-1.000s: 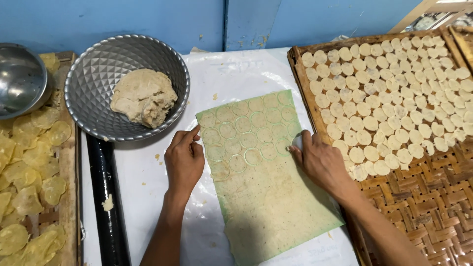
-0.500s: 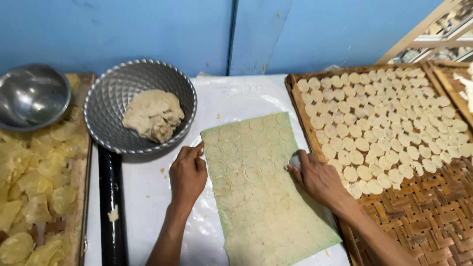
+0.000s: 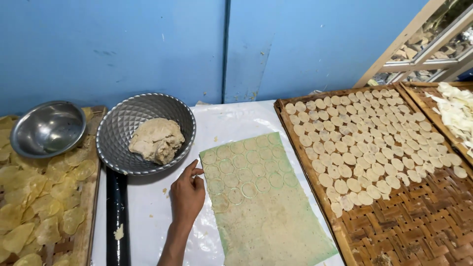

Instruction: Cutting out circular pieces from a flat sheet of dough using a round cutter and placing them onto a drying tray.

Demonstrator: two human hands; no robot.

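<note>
A thin rolled dough sheet (image 3: 261, 197) marked with several round cut-outs lies on white plastic sheeting (image 3: 221, 118). My left hand (image 3: 187, 193) rests flat at the sheet's left edge, fingertips touching the dough near its upper left corner. It holds nothing. My right hand is out of the picture. A patterned metal bowl (image 3: 118, 133) with a lump of dough (image 3: 156, 140) stands just behind my left hand.
A woven bamboo tray (image 3: 409, 221) on the right carries several rows of small dough discs (image 3: 374, 138). A black rolling pin (image 3: 117, 216) lies left of my hand. A steel bowl (image 3: 47, 129) and yellowish dried chips (image 3: 34, 207) fill the left tray. A blue wall stands behind.
My right hand has left the dough sheet's right edge and gone out of sight. The camera has tilted up, showing more wall. My left hand stays at the sheet's left edge.
</note>
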